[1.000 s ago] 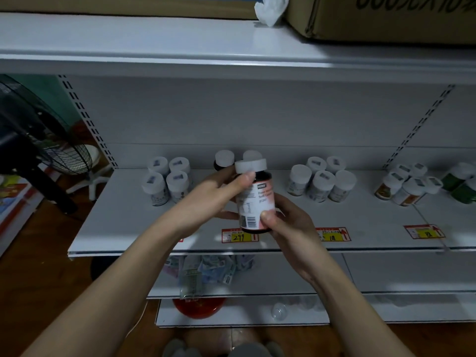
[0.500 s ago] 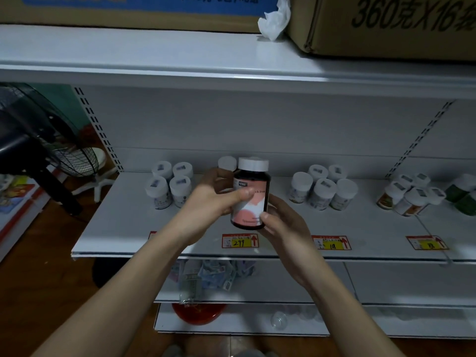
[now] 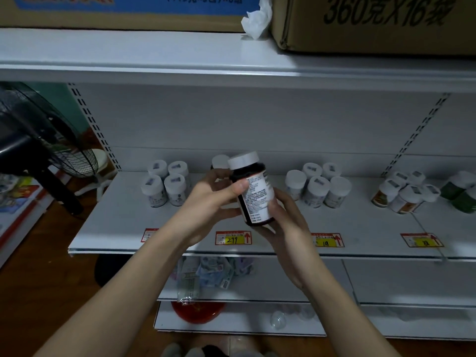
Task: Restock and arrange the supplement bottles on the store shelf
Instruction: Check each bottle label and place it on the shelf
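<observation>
A dark supplement bottle (image 3: 253, 191) with a white cap and a white text label hangs tilted above the white shelf (image 3: 123, 222). My left hand (image 3: 211, 202) grips its left side, thumb across the label. My right hand (image 3: 283, 217) cups its lower right side, thumb on the label. Behind it on the shelf stands another dark bottle (image 3: 219, 162), mostly hidden. A cluster of white-capped bottles (image 3: 166, 182) stands to the left, another cluster (image 3: 319, 188) to the right.
Orange-labelled bottles (image 3: 401, 194) and green bottles (image 3: 461, 189) stand at far right. Price tags (image 3: 233, 238) line the shelf's front edge. Cardboard boxes (image 3: 373, 21) sit on the upper shelf. A black fan (image 3: 38, 150) stands at left. Lower shelves hold packets (image 3: 206, 274).
The bottle has been turned in both hands, so the pink front label has given way to the white text label, and it now leans left. The camera has drifted slightly.
</observation>
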{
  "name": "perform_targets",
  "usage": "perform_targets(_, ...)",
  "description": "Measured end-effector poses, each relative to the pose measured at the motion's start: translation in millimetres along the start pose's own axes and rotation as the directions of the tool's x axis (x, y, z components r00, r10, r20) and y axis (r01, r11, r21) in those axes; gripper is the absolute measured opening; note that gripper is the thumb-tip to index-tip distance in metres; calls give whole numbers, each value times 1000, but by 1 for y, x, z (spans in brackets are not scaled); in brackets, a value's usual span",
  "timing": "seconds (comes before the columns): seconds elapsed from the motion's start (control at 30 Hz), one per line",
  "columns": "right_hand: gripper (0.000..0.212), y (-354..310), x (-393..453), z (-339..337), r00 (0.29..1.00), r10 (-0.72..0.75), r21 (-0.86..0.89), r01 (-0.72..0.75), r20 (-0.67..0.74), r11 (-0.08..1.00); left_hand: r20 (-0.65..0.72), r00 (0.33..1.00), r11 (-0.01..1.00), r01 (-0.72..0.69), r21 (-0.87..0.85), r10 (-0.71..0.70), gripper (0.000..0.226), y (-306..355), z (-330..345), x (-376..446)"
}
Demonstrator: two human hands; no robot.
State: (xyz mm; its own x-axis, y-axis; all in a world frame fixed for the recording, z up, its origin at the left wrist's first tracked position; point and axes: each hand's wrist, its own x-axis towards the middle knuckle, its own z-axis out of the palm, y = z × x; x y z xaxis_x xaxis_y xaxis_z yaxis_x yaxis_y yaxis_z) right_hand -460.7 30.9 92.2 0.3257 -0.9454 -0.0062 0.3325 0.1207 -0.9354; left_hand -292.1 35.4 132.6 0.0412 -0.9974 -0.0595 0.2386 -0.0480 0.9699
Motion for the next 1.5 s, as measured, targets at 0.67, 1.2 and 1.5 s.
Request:
perform_targets(0.67,25,-4,-1,-7,995,-54,-89,47,-80,995,-39,998,999,43,-4,-43,42,-2,11,-4)
perform_targets(1.2,47,-5,-6,-13,999,-36,-318,33,-5,947,-57,991,987,128,98,-123,52,-3,18,-17)
perform_targets(1.5,57,-2,-8,-13,999,-5,-260,18,51,965,-88,990,975,129,181,-115,47,-3,20,-30)
